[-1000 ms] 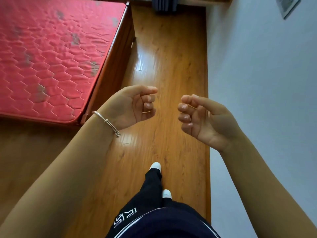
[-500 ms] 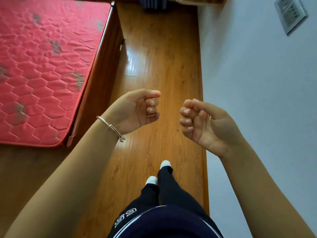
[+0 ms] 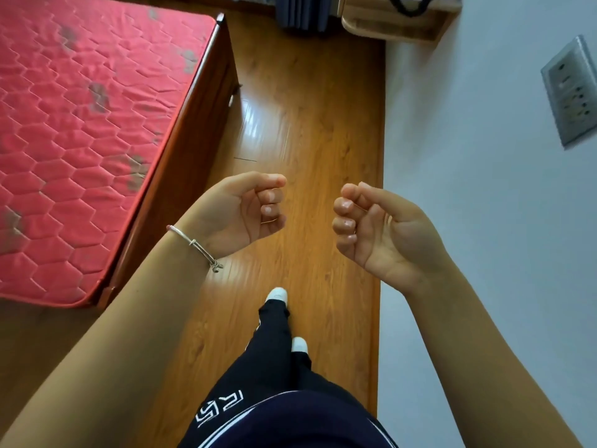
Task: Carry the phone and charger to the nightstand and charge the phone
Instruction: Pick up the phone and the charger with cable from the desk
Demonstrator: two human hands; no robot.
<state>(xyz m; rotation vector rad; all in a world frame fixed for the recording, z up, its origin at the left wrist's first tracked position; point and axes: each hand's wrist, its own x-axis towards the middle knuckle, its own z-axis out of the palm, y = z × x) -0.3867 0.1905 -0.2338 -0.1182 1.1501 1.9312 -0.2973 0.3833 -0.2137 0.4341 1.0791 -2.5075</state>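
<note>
a strip of wooden floor point(image 3: 307, 124) runs straight ahead, open along its length. on the left it is hemmed in by the bed point(image 3: 80, 140), whose dark wooden side rail point(image 3: 193, 124) rises from the floor under the red mattress. on the right stands the plain wall point(image 3: 468, 221), which carries a socket plate point(image 3: 571, 92) well above the floor. at the far end a light wooden nightstand point(image 3: 387, 25) against the wall and the folds of a dark curtain point(image 3: 303, 11) beside it close the lane. the left hand point(image 3: 239, 211) and right hand point(image 3: 378, 234) hang over the lane, with a gap between them.
</note>
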